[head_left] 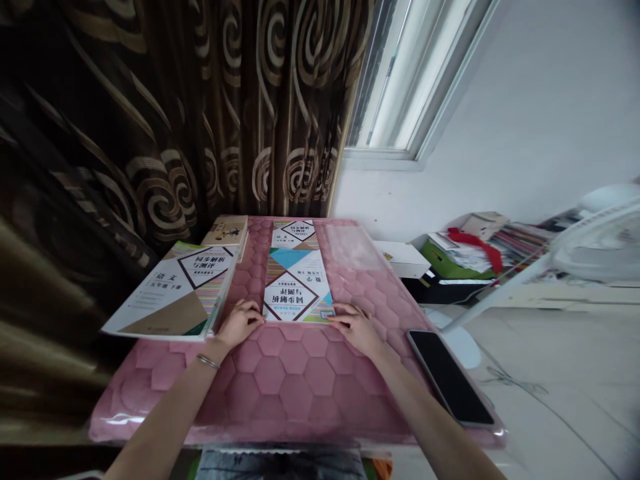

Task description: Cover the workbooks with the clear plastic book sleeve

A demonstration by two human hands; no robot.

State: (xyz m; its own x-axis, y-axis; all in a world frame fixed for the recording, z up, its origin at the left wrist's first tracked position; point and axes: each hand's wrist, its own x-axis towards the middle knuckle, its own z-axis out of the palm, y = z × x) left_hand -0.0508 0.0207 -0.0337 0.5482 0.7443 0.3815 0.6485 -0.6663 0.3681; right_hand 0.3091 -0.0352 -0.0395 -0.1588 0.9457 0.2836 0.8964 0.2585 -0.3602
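Observation:
A workbook (296,283) with a white, blue and brown patterned cover lies flat in the middle of the table, its print upside down to me. My left hand (241,325) has its fingers curled at the near left corner of this workbook. At the near right corner, the fingers of my right hand (356,327) pinch the edge. Another workbook (295,233) shows beyond it, partly covered by the first. To the left of my left hand lies a larger-looking workbook (170,293), with a tan book (226,231) behind it.
A pink hexagon-patterned cover (295,383) under clear plastic spreads over the table. A black-screened phone (450,377) lies at the right edge. Patterned curtains (280,100) hang behind and left. On the right stand a white fan (595,233) and a green box (450,257) of papers.

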